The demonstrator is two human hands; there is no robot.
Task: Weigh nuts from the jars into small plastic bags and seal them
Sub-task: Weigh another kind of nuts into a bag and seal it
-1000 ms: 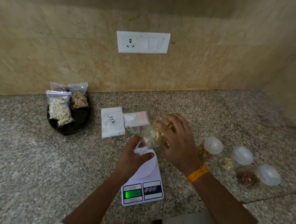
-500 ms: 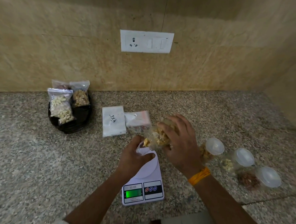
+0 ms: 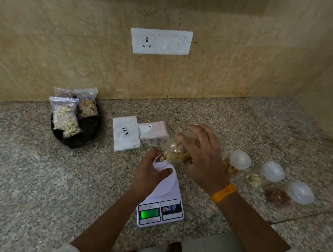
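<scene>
My right hand (image 3: 200, 157) grips a clear jar of pale nuts (image 3: 176, 151), tipped on its side with its mouth pointing left and down. The mouth meets a small clear plastic bag (image 3: 158, 164) that my left hand (image 3: 149, 173) holds open over the white kitchen scale (image 3: 162, 203). The scale's green display is lit; its digits are unreadable. Three more clear jars lie on their sides to the right: one with tan nuts (image 3: 235, 164), one with pale nuts (image 3: 264, 175), one with brown nuts (image 3: 288, 194).
A black bowl (image 3: 87, 132) at the back left holds three filled, sealed bags of nuts. A white packet of empty bags (image 3: 125, 136) and a clear packet (image 3: 153, 132) lie behind the scale. A wall socket (image 3: 161, 41) sits above the granite counter.
My right hand has tipped the jar further down, so its mouth now reaches the open bag and the nuts have slid toward the opening. The left hand stays at the bag.
</scene>
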